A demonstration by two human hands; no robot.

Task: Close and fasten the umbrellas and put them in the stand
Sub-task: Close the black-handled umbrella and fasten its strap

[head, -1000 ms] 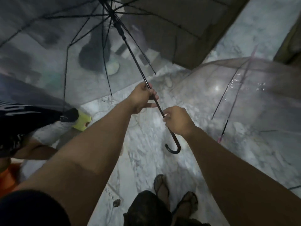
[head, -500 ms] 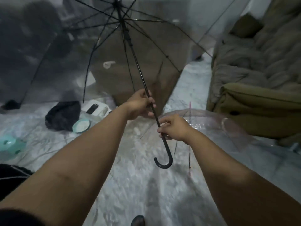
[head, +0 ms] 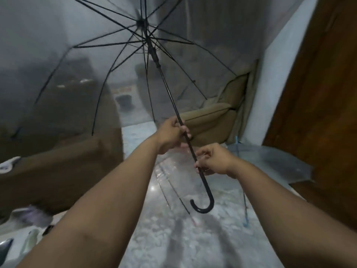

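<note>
An open see-through umbrella with black ribs and a black shaft (head: 164, 80) fills the upper half of the view, canopy spread wide. My left hand (head: 170, 135) grips the shaft at mid-height. My right hand (head: 212, 159) grips the shaft lower down, just above the black hooked handle (head: 204, 202). Two more open clear umbrellas lie on the floor behind my hands: one with a pink tip (head: 173, 182) and one with a blue shaft (head: 270, 161). No stand is in view.
A tan sofa (head: 208, 120) stands ahead against a white wall (head: 270, 84). A brown wooden door (head: 318, 93) is at the right. A brown piece of furniture (head: 58, 171) is at the left, with small items (head: 29, 238) on the marble floor (head: 193, 244) at lower left.
The view has swung up and to the right, bringing the sofa, wall and door into sight. Both hands keep their hold on the shaft, and the canopy stays open.
</note>
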